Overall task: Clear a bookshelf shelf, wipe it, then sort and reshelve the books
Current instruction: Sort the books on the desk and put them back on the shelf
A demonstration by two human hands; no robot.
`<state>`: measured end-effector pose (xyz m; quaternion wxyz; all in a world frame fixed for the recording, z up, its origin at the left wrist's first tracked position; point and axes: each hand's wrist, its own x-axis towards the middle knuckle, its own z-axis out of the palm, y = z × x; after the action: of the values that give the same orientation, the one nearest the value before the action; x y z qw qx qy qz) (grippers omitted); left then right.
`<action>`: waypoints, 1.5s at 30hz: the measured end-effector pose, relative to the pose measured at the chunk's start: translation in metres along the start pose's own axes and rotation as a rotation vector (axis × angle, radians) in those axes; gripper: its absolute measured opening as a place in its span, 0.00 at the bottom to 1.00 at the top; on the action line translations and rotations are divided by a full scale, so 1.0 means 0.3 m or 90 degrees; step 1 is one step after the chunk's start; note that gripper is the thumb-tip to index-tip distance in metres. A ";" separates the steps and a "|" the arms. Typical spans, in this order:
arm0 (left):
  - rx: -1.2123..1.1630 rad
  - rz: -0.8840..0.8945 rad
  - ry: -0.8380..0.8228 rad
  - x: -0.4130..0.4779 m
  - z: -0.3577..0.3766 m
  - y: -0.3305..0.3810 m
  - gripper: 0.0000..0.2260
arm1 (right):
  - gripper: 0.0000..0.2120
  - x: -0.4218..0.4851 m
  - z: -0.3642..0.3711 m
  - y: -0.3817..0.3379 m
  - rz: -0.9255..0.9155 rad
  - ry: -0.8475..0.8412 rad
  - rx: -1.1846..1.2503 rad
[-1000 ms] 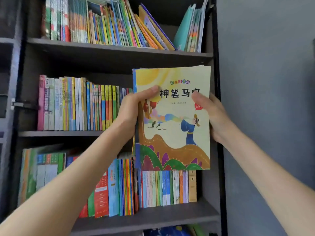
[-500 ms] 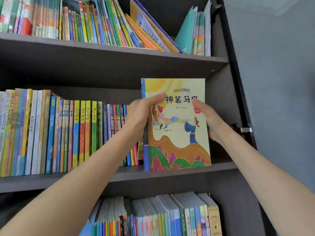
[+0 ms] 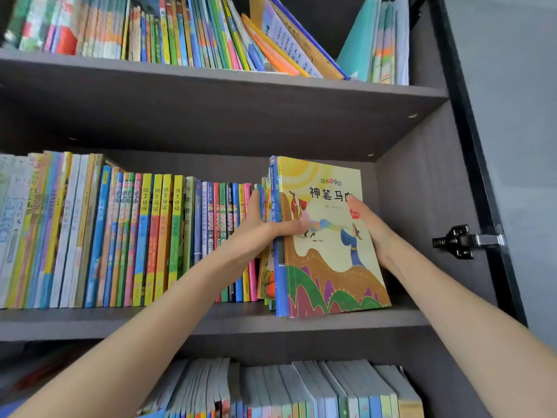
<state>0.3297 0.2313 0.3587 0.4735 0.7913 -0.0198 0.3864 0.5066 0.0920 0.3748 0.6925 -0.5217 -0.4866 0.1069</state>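
1. Bundle of picture books point(image 3: 328, 260) stands upright on the middle shelf point(image 3: 180, 319), at the right end of the row of books point(image 3: 135, 236). Its lower edge rests on the board near the front lip, and its yellow illustrated cover is turned outward.
2. The left hand point(image 3: 259, 233) grips the bundle at the spine side, about halfway up. The thumb lies across the front cover, and the fingers reach behind, wedged between the bundle and the row.
3. The right hand point(image 3: 373, 227) holds the opposite, free edge a little higher. Its thumb presses on the cover just under the printed title, and its fingers are hidden behind the books.
4. The bundle is clasped between the two hands. Most of the cover shows below and between them, and the top edge rises above both thumbs.
5. The right hand fills part of the gap between the bundle and the bookcase side panel point(image 3: 422, 206).
6. Leaning books point(image 3: 180, 31) fill the shelf above, and a packed row point(image 3: 301, 390) fills the one below. A black hinge point(image 3: 461, 241) is fixed to the frame on the right.
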 end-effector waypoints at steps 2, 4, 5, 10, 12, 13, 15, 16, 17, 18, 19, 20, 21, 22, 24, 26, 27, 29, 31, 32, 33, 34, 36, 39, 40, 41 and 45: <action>-0.026 0.003 0.025 0.000 0.014 -0.007 0.54 | 0.24 -0.022 -0.001 -0.017 0.024 0.013 -0.063; -0.024 0.000 0.068 -0.005 0.036 -0.001 0.58 | 0.28 -0.073 0.007 -0.032 0.024 0.067 -0.209; -0.026 -0.001 0.087 -0.003 0.047 -0.003 0.58 | 0.33 -0.101 0.006 -0.032 -0.011 0.155 -0.322; 0.071 0.018 0.181 0.000 0.104 0.019 0.56 | 0.29 -0.365 0.102 -0.024 -0.262 0.390 -0.802; 0.163 0.024 0.209 0.002 0.128 0.032 0.54 | 0.35 -0.430 0.171 -0.015 -0.167 0.230 -0.814; 0.196 0.029 0.215 0.002 0.139 0.037 0.53 | 0.41 -0.437 0.195 -0.003 -0.130 0.167 -0.816; 0.230 0.055 0.223 -0.006 0.160 0.050 0.51 | 0.51 -0.419 0.227 0.028 -0.101 0.108 -0.837; 0.237 0.068 0.224 -0.007 0.167 0.052 0.52 | 0.54 -0.405 0.233 0.044 -0.105 0.107 -0.831; 0.239 0.079 0.223 -0.011 0.172 0.050 0.54 | 0.56 -0.392 0.232 0.059 -0.111 0.110 -0.801; 0.228 0.089 0.214 -0.014 0.174 0.047 0.55 | 0.56 -0.380 0.221 0.074 -0.125 0.112 -0.753; 0.201 0.096 0.198 -0.021 0.173 0.042 0.56 | 0.55 -0.371 0.203 0.085 -0.134 0.104 -0.689; 0.167 0.101 0.180 -0.028 0.170 0.040 0.56 | 0.55 -0.365 0.181 0.091 -0.133 0.080 -0.607; 0.139 0.108 0.161 -0.036 0.166 0.034 0.57 | 0.54 -0.363 0.153 0.092 -0.127 0.043 -0.514; 0.121 0.111 0.142 -0.049 0.161 0.032 0.56 | 0.54 -0.360 0.122 0.091 -0.119 -0.003 -0.426; 0.104 0.092 0.102 -0.061 0.146 0.018 0.47 | 0.52 -0.348 0.059 0.075 -0.104 -0.104 -0.322; 0.142 0.072 0.044 -0.060 0.131 0.000 0.23 | 0.50 -0.333 0.008 0.054 -0.095 -0.189 -0.294; 0.169 0.064 0.022 -0.055 0.127 -0.004 0.18 | 0.50 -0.324 -0.009 0.042 -0.087 -0.220 -0.293; 0.188 0.057 -0.010 -0.044 0.121 -0.018 0.23 | 0.49 -0.313 -0.027 0.027 -0.067 -0.259 -0.295; 0.160 0.049 -0.042 -0.043 0.118 -0.021 0.28 | 0.48 -0.299 -0.030 0.021 -0.055 -0.268 -0.306; 0.142 0.048 -0.056 -0.043 0.119 -0.021 0.30 | 0.47 -0.293 -0.025 0.019 -0.052 -0.258 -0.305; 0.135 0.049 -0.058 -0.039 0.119 -0.022 0.30 | 0.45 -0.286 -0.019 0.018 -0.049 -0.241 -0.299; 0.141 0.054 -0.052 -0.030 0.122 -0.027 0.31 | 0.44 -0.278 -0.012 0.018 -0.048 -0.225 -0.291; 0.186 0.063 -0.011 -0.008 0.138 -0.040 0.34 | 0.44 -0.256 -0.006 0.030 -0.045 -0.201 -0.281; 0.263 0.077 0.058 0.027 0.179 -0.071 0.37 | 0.47 -0.211 -0.011 0.058 -0.030 -0.173 -0.289; 0.286 0.084 0.073 0.039 0.189 -0.083 0.38 | 0.48 -0.190 -0.016 0.066 -0.017 -0.162 -0.295; 0.304 0.092 0.089 0.050 0.198 -0.092 0.38 | 0.49 -0.169 -0.021 0.072 -0.005 -0.156 -0.301; 0.410 0.113 0.144 0.083 0.207 -0.115 0.35 | 0.50 -0.086 -0.030 0.101 0.017 -0.171 -0.322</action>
<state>0.3977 0.2112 0.3334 0.1633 0.8473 0.0872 0.4979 0.5116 0.0825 0.3354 0.4684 -0.6657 -0.5779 0.0594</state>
